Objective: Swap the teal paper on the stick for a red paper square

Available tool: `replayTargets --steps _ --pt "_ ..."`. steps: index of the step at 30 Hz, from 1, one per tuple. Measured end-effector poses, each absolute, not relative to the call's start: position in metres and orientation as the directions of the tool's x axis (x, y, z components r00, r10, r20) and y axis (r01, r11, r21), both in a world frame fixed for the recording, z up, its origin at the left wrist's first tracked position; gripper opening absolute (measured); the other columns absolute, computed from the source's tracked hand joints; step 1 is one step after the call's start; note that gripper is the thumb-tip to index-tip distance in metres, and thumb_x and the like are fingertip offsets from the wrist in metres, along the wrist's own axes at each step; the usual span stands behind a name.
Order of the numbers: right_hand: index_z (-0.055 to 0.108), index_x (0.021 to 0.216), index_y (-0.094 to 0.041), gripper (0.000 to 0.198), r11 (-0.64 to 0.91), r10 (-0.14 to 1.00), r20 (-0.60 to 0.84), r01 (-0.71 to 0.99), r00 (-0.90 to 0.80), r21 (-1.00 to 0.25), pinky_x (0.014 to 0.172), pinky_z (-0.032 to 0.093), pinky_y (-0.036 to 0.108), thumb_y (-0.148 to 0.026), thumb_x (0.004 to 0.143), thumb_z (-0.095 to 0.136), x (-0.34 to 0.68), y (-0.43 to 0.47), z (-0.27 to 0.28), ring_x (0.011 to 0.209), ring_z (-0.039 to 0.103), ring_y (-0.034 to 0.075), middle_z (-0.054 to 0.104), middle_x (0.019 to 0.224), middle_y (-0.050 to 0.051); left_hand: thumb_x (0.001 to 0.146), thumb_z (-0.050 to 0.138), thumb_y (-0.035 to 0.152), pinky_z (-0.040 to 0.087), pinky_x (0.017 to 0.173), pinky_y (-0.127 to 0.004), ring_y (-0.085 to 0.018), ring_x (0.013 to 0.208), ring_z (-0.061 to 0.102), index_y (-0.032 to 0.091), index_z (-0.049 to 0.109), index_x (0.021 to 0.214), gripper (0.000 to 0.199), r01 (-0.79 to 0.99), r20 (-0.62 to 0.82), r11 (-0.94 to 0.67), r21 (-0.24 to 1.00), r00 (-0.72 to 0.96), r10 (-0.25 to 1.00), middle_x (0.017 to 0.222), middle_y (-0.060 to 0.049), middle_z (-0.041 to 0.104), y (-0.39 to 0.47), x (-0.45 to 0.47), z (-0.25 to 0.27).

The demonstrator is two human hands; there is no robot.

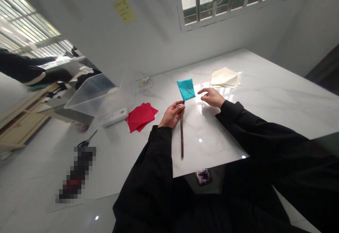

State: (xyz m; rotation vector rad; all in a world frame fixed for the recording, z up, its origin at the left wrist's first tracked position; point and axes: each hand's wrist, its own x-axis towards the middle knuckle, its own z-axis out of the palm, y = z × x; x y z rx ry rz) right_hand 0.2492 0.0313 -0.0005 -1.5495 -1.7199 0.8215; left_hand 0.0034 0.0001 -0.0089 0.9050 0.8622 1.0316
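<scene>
While the left hand [171,114] pinches the upper end of a thin brown stick [182,134], a teal folded paper square [186,89] stands pinned at its top, raised above a white marble surface [265,95]. This left grip is closed on the stick just under the paper. The right hand [212,97] hovers just beside the paper, fingers loosely apart, holding nothing. The paper looks very light and easily creased, and the stick slim and stiff, so the stick seems the safer place to hold. A stack of red paper sheets [140,116] lies to the left near a clear plastic box [97,93]; cream sheets [225,77] lie beyond the right hand. Scissors [87,141] rest near the left edge. How the pin joins paper to stick is too small to make out, and two patches are blurred
</scene>
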Motion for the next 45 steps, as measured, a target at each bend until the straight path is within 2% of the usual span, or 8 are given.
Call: replayTargets --steps 3,7,13,21,26,33,39,45 --pt "0.072 0.121 -0.009 0.053 0.097 0.987 0.014 0.516 -0.162 -0.851 0.06 0.035 0.026 -0.017 0.071 0.058 0.248 0.03 0.0 0.056 0.046 0.013 0.058 0.059 -0.003 0.063 0.091 0.025 0.049 0.071 -0.022 -0.009 0.069 0.062 0.014 0.067 0.104 0.049 -0.324 -0.16 0.25 0.912 0.281 0.946 0.08 0.0 0.069 0.0 0.004 -0.009" --pt "0.076 0.08 -0.011 0.026 0.175 0.867 -0.069 0.432 -0.494 -0.885 0.054 0.027 0.025 -0.023 0.071 0.055 0.244 0.029 -0.001 0.051 0.035 0.009 0.05 0.054 -0.003 0.064 0.09 0.024 0.048 0.071 -0.021 -0.008 0.069 0.062 0.014 0.066 0.104 0.047 -0.328 -0.148 0.241 0.913 0.284 0.947 0.08 0.0 0.069 0.0 0.004 -0.009" --pt "0.078 0.079 -0.013 0.024 0.155 0.946 -0.04 0.558 -0.321 -0.815 0.057 0.031 0.025 -0.021 0.073 0.057 0.246 0.032 -0.004 0.052 0.04 0.01 0.052 0.053 -0.003 0.065 0.09 0.024 0.048 0.071 -0.021 -0.008 0.07 0.063 0.016 0.065 0.104 0.047 -0.319 -0.16 0.25 0.914 0.283 0.946 0.081 0.001 0.069 -0.001 0.004 -0.007" --pt "0.067 0.129 -0.009 0.057 -0.027 0.97 -0.118 0.386 -0.213 -0.922 0.051 0.031 0.024 -0.013 0.072 0.062 0.243 0.025 0.002 0.049 0.038 0.009 0.054 0.06 -0.004 0.065 0.09 0.025 0.048 0.073 -0.022 -0.008 0.071 0.063 0.016 0.065 0.104 0.047 -0.312 -0.157 0.249 0.917 0.291 0.944 0.083 0.0 0.069 0.0 0.003 -0.008" --pt "0.076 0.083 -0.012 0.018 0.015 0.797 -0.137 0.246 -0.588 -0.969 0.045 0.02 0.023 -0.018 0.076 0.061 0.237 0.015 0.009 0.045 0.028 0.006 0.042 0.055 -0.005 0.065 0.091 0.025 0.048 0.072 -0.023 -0.009 0.07 0.063 0.015 0.065 0.105 0.048 -0.319 -0.14 0.232 0.919 0.287 0.948 0.082 0.0 0.07 -0.001 0.003 -0.008" --pt "0.077 0.087 -0.011 0.019 0.023 0.931 -0.125 0.396 -0.344 -0.918 0.048 0.025 0.024 -0.016 0.076 0.062 0.241 0.024 0.003 0.045 0.03 0.007 0.045 0.051 -0.006 0.065 0.091 0.026 0.047 0.072 -0.023 -0.008 0.07 0.062 0.015 0.066 0.106 0.049 -0.316 -0.145 0.238 0.918 0.291 0.946 0.083 0.0 0.069 -0.001 0.004 -0.007" --pt "0.067 0.128 -0.008 0.054 -0.056 0.974 -0.139 0.4 -0.18 -0.915 0.05 0.03 0.025 -0.012 0.075 0.063 0.244 0.024 0.007 0.047 0.036 0.009 0.052 0.059 -0.005 0.063 0.092 0.025 0.048 0.072 -0.021 -0.008 0.07 0.062 0.015 0.066 0.103 0.048 -0.332 -0.144 0.236 0.913 0.281 0.949 0.081 0.0 0.069 -0.001 0.005 -0.008" --pt "0.075 0.083 -0.013 0.013 0.002 0.817 -0.134 0.235 -0.56 -0.972 0.045 0.019 0.023 -0.02 0.079 0.065 0.238 0.015 0.01 0.045 0.027 0.006 0.039 0.054 -0.006 0.065 0.09 0.025 0.048 0.073 -0.023 -0.009 0.07 0.061 0.015 0.066 0.104 0.047 -0.321 -0.136 0.226 0.92 0.278 0.951 0.081 0.0 0.07 -0.001 0.005 -0.007"
